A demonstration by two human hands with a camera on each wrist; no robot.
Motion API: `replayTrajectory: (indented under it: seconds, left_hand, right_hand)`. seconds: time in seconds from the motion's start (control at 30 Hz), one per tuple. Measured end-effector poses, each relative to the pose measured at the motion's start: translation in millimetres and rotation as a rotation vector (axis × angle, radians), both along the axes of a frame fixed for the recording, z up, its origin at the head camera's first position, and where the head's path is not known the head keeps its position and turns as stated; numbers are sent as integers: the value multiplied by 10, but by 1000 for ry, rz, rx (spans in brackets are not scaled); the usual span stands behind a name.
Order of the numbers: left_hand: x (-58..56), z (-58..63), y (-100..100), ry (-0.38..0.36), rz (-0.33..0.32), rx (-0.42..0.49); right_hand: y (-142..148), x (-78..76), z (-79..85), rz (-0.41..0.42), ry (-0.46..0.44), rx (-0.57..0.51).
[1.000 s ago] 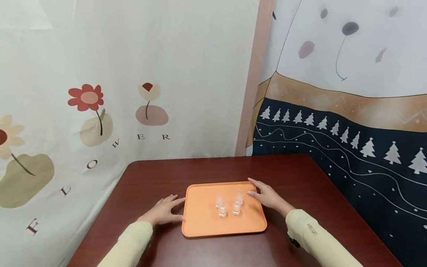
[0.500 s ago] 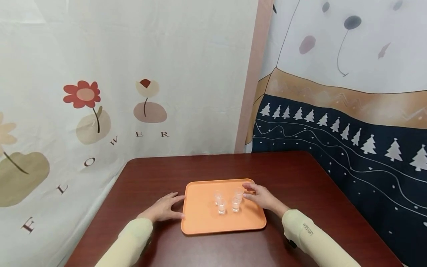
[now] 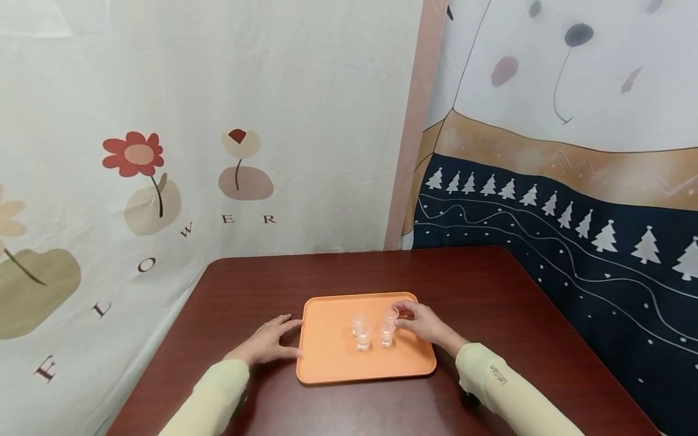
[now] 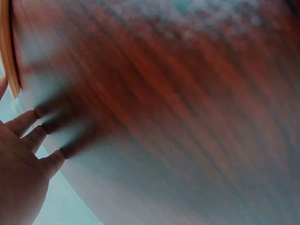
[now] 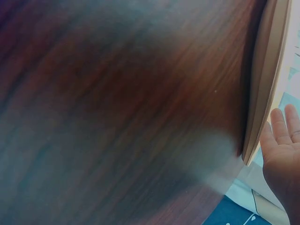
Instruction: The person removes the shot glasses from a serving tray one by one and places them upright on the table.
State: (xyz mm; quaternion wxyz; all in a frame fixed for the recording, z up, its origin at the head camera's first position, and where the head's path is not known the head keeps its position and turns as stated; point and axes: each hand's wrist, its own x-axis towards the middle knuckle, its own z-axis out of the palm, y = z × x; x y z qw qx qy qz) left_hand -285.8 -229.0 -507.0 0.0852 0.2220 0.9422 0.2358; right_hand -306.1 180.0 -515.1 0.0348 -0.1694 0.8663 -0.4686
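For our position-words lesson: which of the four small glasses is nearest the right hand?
The right glass of the back pair on the tray: the right hand is at its side; the other three glasses stand farther off.

Room type unclear — printed cloths [image 3: 327,121] wall in a table [image 3: 256,281]

Head: bright, soft, even light; faint sheen on surface [image 3: 349,409], nearer the camera than the hands [image 3: 262,342] | L wrist: dimmer, bluish; grain smeared, dark streaks off left fingertips [image 4: 52,161] | R wrist: dim, blurred; pale glare beside right hand [image 5: 282,161]
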Motion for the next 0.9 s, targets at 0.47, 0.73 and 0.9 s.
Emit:
replayTrajectory:
  seconds: [0.47, 0.73, 0.9]
  left_hand:
    - [-4, 0, -8, -18, 5, 16]
    - [-8, 4, 14, -29, 21, 8]
    - [5, 0, 3, -27, 26, 4]
  right_hand:
    - [-58, -27, 34, -42, 11, -6]
    - [45, -131, 95, -183, 26, -66]
    - [191, -241, 183, -261, 48, -68]
